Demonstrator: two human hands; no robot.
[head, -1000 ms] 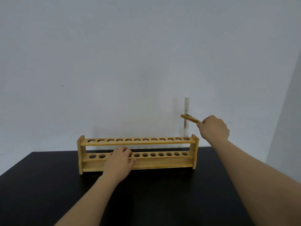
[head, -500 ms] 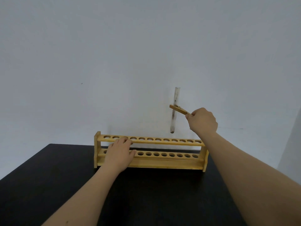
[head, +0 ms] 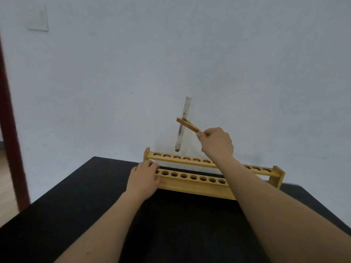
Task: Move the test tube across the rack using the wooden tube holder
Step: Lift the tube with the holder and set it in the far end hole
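Left hand [head: 143, 180] lay flat, fingers spread, on the rack's [head: 191, 184] left end, w/o gripping. The test tube [head: 183, 124] hung tilted above the left holes, clamped in the wooden tube holder [head: 189, 125]; right hand [head: 216, 143] grip pinched its handle. Approx. across already; lowering into a hole remained. Black table [head: 171, 224], pale wall [head: 190, 54].

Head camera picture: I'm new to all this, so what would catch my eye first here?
Most striking is the glass test tube hanging tilted in mid-air above the left part of the wooden rack, pinched by a wooden tube holder that the right hand grips. The long rack, with two rows of round holes, stands out pale against the black table. The left hand rests on the rack's left end.
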